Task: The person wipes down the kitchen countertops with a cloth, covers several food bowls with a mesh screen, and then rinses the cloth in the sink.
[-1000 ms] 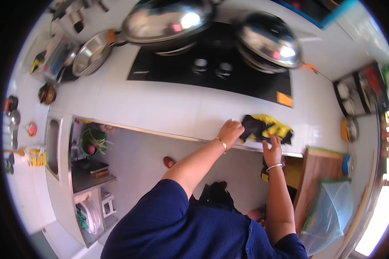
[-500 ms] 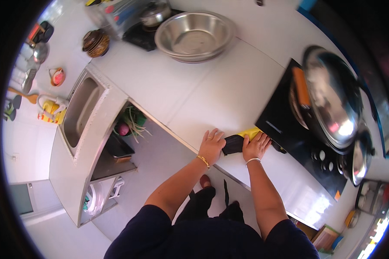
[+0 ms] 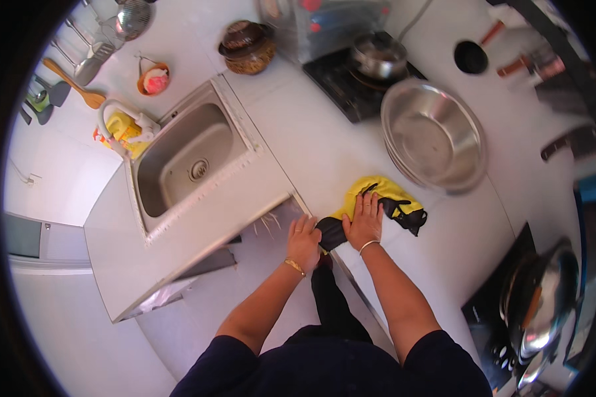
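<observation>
A crumpled yellow-and-black cloth lies on the white counter, its black end reaching the front edge. My right hand presses flat on the cloth, fingers stretched forward over the yellow part. To its left, at the counter's front edge, is my left hand, fingers extended and the thumb side close against the cloth's black end. Whether the thumb catches the fabric is hidden. Just beyond the cloth, to the right, sits a wide steel basin.
At the left is a steel sink with a white faucet. Behind the basin stands a lidded pot on a black cooktop. A brown clay pot sits near the wall. A black stove carries a lidded wok at right.
The view has swung left, bringing the sink closer. Both hands and the cloth have moved left along the counter, away from the stove; more of the cloth's yellow now shows.
</observation>
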Demonstrator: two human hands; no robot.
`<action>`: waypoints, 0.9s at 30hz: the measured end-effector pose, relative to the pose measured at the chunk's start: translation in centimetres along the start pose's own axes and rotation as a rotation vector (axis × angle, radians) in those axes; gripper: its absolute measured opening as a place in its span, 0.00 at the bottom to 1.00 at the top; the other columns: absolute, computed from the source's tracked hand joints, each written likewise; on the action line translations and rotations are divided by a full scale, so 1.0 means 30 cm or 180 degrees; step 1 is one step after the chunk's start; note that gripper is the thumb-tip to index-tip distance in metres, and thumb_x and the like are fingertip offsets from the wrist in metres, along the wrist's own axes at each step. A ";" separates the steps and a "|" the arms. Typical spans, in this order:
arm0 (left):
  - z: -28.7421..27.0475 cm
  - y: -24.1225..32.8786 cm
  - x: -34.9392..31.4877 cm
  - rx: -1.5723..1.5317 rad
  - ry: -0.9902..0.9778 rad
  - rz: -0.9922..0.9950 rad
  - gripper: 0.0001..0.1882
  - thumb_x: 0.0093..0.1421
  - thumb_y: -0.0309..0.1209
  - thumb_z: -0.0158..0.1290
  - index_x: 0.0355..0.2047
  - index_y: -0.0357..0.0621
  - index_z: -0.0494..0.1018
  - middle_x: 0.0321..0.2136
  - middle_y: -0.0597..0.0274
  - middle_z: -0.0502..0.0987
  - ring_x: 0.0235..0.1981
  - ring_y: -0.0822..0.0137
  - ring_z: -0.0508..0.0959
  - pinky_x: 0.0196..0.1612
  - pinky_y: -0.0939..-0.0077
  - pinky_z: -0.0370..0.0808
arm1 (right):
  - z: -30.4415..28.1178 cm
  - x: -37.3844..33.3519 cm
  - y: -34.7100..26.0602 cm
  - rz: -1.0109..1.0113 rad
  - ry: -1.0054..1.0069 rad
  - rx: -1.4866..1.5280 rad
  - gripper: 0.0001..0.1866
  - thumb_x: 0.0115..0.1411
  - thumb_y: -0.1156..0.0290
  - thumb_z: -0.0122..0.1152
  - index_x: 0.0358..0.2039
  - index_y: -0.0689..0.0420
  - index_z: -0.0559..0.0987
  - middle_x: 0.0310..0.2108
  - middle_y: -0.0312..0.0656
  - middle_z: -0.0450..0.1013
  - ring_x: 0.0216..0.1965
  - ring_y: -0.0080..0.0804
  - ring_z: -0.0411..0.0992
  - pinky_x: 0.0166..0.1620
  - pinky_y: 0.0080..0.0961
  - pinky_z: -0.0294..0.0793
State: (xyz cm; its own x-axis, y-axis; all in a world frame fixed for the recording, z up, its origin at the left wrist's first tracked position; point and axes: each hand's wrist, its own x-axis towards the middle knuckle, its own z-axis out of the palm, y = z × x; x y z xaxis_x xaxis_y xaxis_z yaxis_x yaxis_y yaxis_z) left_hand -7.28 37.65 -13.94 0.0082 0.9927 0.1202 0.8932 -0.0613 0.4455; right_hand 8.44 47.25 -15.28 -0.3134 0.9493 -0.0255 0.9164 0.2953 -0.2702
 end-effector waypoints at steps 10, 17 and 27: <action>-0.130 -0.372 0.477 -0.0297 0.0252 0.0009 0.08 0.42 0.21 0.51 0.24 0.45 0.68 0.50 0.55 0.67 0.57 0.50 0.60 0.58 0.48 0.56 | 0.099 0.771 -0.323 0.0056 0.0080 0.0304 0.38 0.53 0.55 0.49 0.60 0.63 0.53 0.64 0.52 0.45 0.65 0.50 0.38 0.64 0.44 0.35; -0.239 -0.767 0.850 -0.0278 0.0000 0.0200 0.06 0.41 0.21 0.52 0.22 0.42 0.69 0.52 0.54 0.65 0.59 0.50 0.59 0.58 0.50 0.56 | 0.189 1.257 -0.599 -0.0477 -0.0015 -0.0167 0.38 0.57 0.49 0.46 0.61 0.62 0.53 0.63 0.52 0.46 0.66 0.48 0.38 0.65 0.43 0.35; -0.473 -1.252 0.983 -0.0194 0.0670 -0.0543 0.06 0.45 0.23 0.50 0.27 0.40 0.70 0.51 0.48 0.66 0.57 0.50 0.61 0.59 0.54 0.55 | 0.384 1.697 -1.205 -0.1800 -0.0204 0.0368 0.29 0.60 0.57 0.41 0.59 0.58 0.58 0.63 0.45 0.49 0.65 0.44 0.43 0.64 0.37 0.45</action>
State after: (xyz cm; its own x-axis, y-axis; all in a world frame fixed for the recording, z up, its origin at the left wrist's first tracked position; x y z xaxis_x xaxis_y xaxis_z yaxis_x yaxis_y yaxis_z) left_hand -46.98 67.77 -14.53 -0.2393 0.9462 0.2178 0.8449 0.0925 0.5269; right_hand -43.52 83.65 -17.90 -0.7641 0.6378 0.0962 0.5701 0.7376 -0.3620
